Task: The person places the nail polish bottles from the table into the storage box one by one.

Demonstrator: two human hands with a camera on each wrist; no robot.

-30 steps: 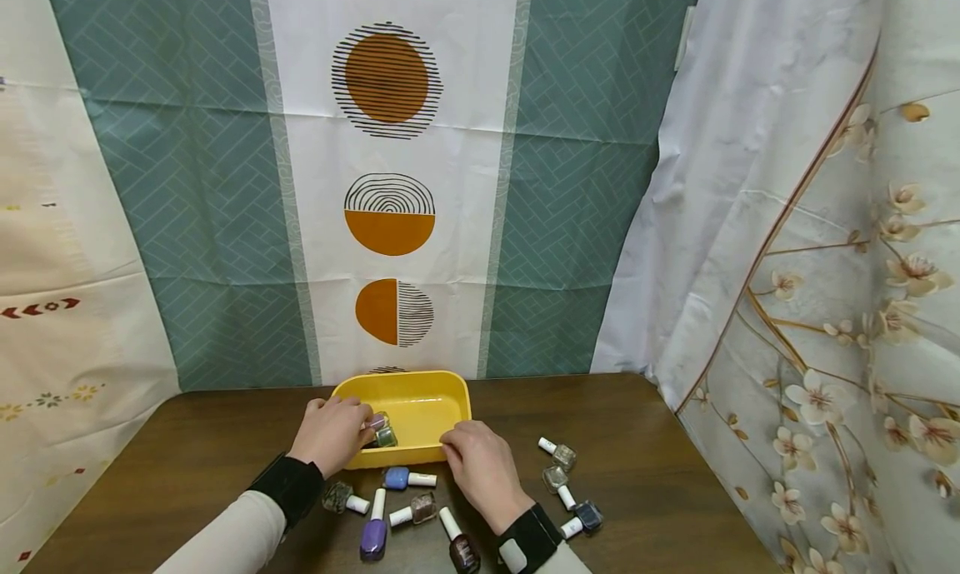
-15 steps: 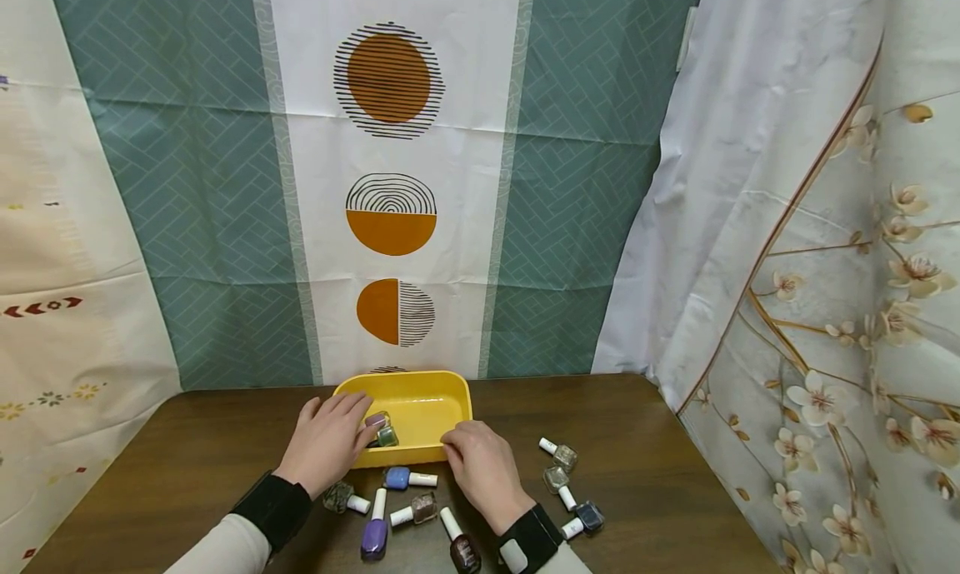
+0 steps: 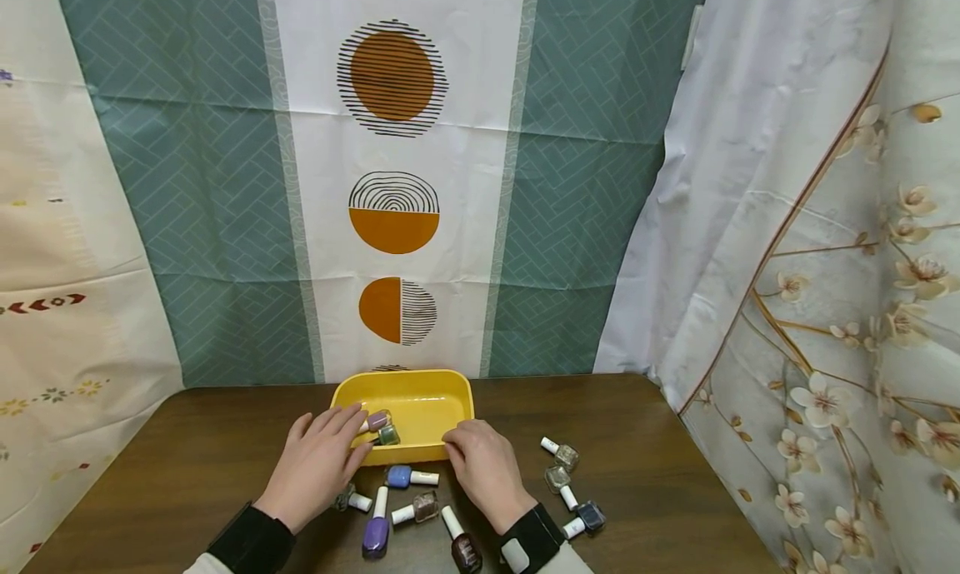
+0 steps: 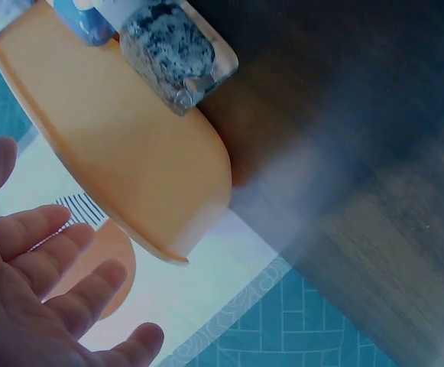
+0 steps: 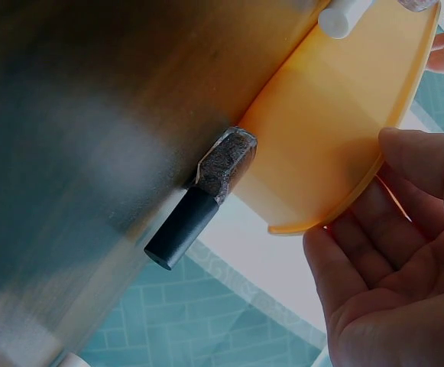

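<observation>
A yellow plastic tray point(image 3: 438, 407) stands at the back of the table. Inside its left end lie a mauve nail polish bottle point(image 3: 377, 421) and a green one point(image 3: 387, 435). My left hand point(image 3: 315, 466) hovers at the tray's front left corner, holding nothing; the left wrist view shows its fingers loosely spread and apart from the wall. With my right hand point(image 3: 486, 470) I pinch the tray's front right rim, thumb outside and fingers over the edge, as the right wrist view shows. Below my left hand, a dark-flecked nail polish bottle point(image 3: 347, 497) is partly hidden.
Before the tray lie a blue bottle point(image 3: 399, 476), a purple one point(image 3: 376, 536), a brown glitter one point(image 3: 425, 506) and a dark maroon one point(image 3: 467, 551). Right of my right hand are gold glitter point(image 3: 566, 456), silvery point(image 3: 557, 477) and navy point(image 3: 591, 517) bottles. Curtains hang behind.
My left hand has drawn back from inside the tray toward the front left, its fingers straightening, and the mauve bottle shows more. My right hand stays on the rim.
</observation>
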